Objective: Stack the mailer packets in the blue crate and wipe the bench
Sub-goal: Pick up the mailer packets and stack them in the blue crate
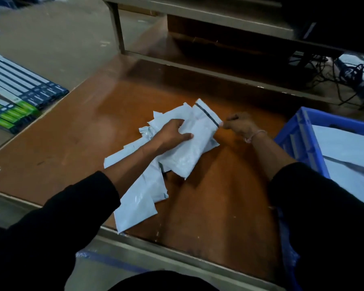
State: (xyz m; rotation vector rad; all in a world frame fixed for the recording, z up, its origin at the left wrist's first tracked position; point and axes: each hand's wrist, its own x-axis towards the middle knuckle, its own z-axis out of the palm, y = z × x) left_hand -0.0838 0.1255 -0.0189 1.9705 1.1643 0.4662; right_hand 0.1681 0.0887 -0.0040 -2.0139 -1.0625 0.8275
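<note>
Several white mailer packets [143, 192] lie in a loose pile on the brown bench [72, 131]. My left hand [172, 134] grips the top packet [189, 150] across its middle, thumb over its face. My right hand [241, 123] pinches the far right corner of that same packet, at its flap with the dark strip. The blue crate [296, 133] stands at the right edge of the bench and holds white packets [349, 152]. No cloth is in view.
A metal shelf frame [198, 68] runs along the back of the bench, with tangled cables [349, 74] behind it at right. Long flat boxes with green and dark ends [19, 95] lie on the floor at left.
</note>
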